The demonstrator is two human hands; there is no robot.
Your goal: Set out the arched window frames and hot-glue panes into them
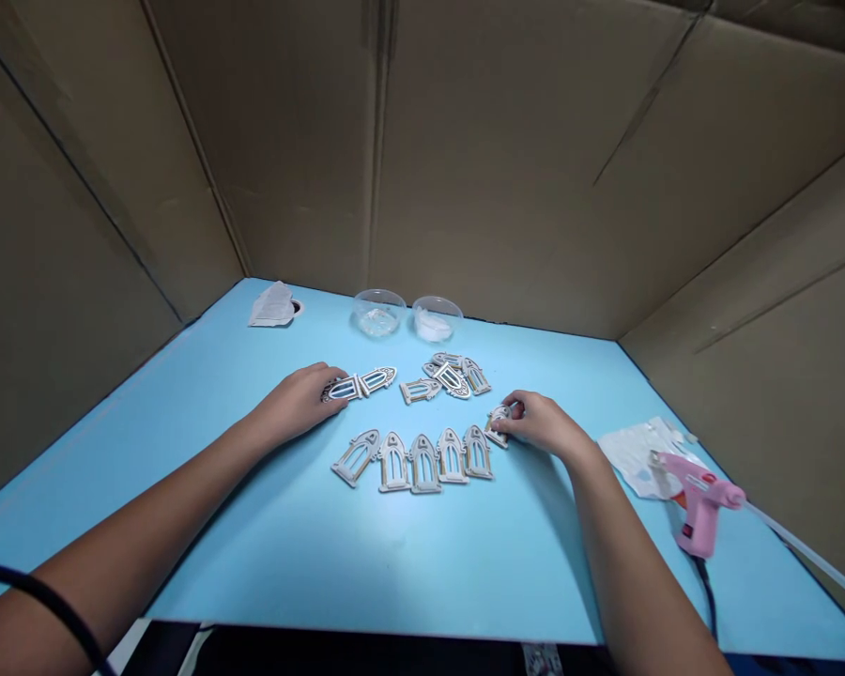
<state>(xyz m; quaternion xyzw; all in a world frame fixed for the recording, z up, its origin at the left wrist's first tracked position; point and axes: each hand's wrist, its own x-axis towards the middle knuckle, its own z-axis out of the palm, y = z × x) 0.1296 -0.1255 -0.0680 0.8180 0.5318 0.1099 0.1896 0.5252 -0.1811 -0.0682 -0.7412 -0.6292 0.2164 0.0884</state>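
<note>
My left hand [299, 402] lies flat and relaxed on the blue desk [366, 554], fingers loosely curled, tips touching the near end of a pair of arched window pieces [361, 384], not gripping them. That pair lies w/ its long axis running left-right, pointed tops toward the right.

My right hand [542, 422] is closed in a pinch on a small window piece [499, 420], thumb and fingers around it; it's tilted up off the desk (can't tell which way its tip points, too small).

Just left of that hand sits a row of five arch frames [417, 458], side by side and touching, long axes running away from me, points toward the far cardboard wall [493, 160]. A loose pile of frames [451, 376] lies behind the row, w/ two clear bowls [407, 315] further back.

Room: open desk in front of the row, toward the near edge. On the right, a pink glue gun [697, 493] stands beside a crumpled plastic sheet [637, 451], near the desk's right edge. A folded paper [273, 305] sits at the far left corner.
</note>
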